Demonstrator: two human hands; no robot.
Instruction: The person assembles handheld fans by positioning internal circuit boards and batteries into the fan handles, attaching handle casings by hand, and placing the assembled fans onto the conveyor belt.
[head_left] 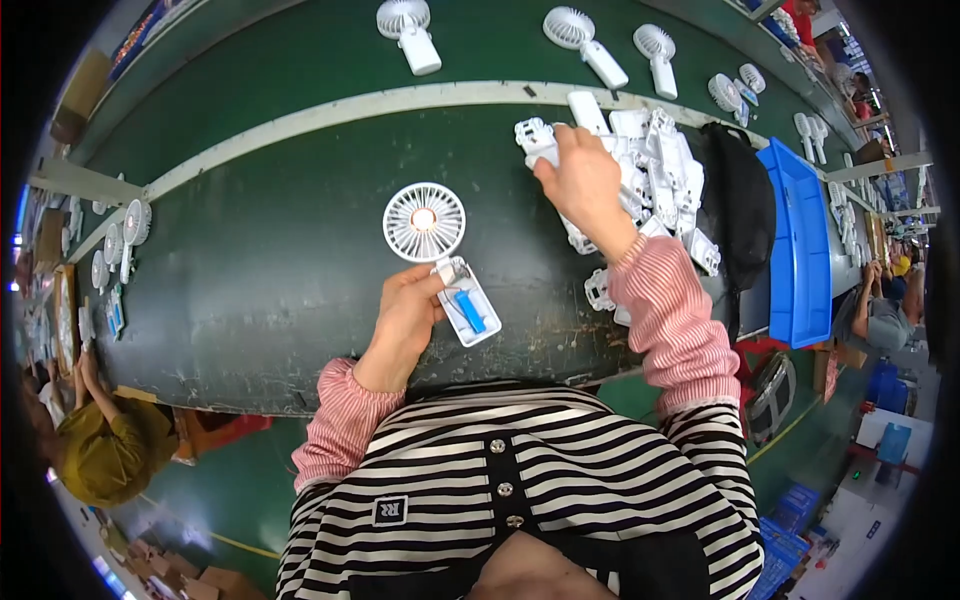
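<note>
My left hand [402, 322] is closed around the neck and handle of a small white handheld fan [424, 222]. The handle's open shell [470, 336] shows a blue battery [469, 311] lying inside it. Over to the right, my right hand [583, 185] rests at the left edge of a heap of white plastic parts [665, 165]. Its fingers are curled over a white plastic part [535, 138] there; the palm hides how much of it is gripped. Another loose white part [600, 290] lies below that forearm.
A black cloth bag [742, 205] and a blue bin [797, 250] stand right of the heap. Beyond the pale rail [330, 108], several white fans [410, 40] lie on a green belt. More fans [135, 230] are at the far left, near a person in an olive top [110, 450].
</note>
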